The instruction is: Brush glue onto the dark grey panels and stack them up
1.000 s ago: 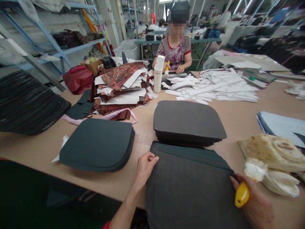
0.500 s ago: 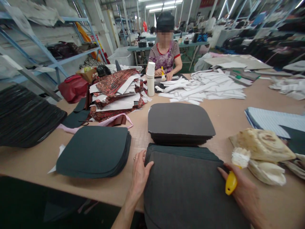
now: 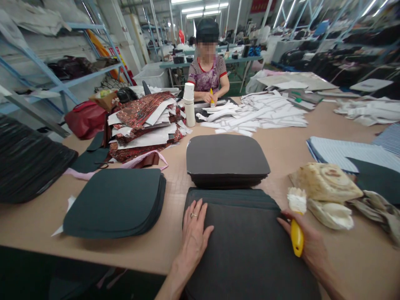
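Right in front of me lies a stack of dark rounded panels (image 3: 246, 250), a dark grey one on top and dark green edges fanned out at its far side. My left hand (image 3: 195, 231) rests flat on the top panel near its left edge, fingers stretched and a ring on one. A paint brush (image 3: 296, 239) with a yellow handle and white-coated bristles is held in my right hand (image 3: 312, 246), whose fingertips touch the stack's right edge. Just beyond sits another stack of grey panels (image 3: 228, 154). To the left is a stack of dark green panels (image 3: 114, 204).
A pile of patterned red and white pieces (image 3: 143, 125) lies back left, beside a white cup-topped cylinder (image 3: 189, 106). White strips (image 3: 265, 112) spread before a co-worker (image 3: 208, 75) holding a yellow brush. A stained cream bundle (image 3: 325, 181) is at right.
My left hand has moved from the stack's left edge onto the top panel and lies flat there. My right hand still holds the brush at the right edge. The view has shifted slightly.
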`<state>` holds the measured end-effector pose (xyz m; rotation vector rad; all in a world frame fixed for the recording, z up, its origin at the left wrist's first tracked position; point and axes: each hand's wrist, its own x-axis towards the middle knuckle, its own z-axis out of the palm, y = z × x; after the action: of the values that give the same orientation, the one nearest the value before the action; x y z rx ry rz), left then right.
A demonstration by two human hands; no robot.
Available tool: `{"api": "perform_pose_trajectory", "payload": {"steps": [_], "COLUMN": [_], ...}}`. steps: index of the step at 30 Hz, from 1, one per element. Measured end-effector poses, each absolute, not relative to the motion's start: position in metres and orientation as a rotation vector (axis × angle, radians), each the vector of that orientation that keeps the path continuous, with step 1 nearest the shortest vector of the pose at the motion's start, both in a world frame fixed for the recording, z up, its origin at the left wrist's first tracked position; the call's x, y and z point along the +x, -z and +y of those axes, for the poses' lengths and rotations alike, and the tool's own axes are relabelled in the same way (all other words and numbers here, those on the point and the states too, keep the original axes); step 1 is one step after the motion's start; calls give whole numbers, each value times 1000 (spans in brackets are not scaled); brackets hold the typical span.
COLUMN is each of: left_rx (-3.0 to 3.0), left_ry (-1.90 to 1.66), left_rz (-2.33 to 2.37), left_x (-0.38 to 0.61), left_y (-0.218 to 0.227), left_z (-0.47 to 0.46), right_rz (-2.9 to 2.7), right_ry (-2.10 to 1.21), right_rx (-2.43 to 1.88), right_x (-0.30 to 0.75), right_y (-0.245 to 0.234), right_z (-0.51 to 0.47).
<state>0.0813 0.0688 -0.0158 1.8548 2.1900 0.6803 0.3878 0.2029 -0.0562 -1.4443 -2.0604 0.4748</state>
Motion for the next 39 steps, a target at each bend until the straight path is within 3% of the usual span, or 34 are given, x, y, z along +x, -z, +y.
{"api": "perform_pose_trajectory", "payload": {"steps": [7, 13, 20, 29, 39], "left_rx": [1945, 2032, 1964, 1885, 1934], "left_ry": [-517, -533, -549, -511, -418], "left_rz": [2256, 2038, 1966, 2134, 2304], "left_x": [87, 121, 136, 98, 70], "left_y": [8, -3, 14, 4, 25], "left_z": [71, 101, 107, 92, 58], "right_rz": [-2125, -2159, -2260, -2249, -2253], "right_ry": [-44, -335, -285, -245, -190], "right_rx": [-1396, -1048, -1038, -1047, -1041], "right_x": [378, 311, 293, 288, 290], "right_y": [40, 36, 70, 60, 66], "right_z": [198, 174, 168, 168, 169]}}
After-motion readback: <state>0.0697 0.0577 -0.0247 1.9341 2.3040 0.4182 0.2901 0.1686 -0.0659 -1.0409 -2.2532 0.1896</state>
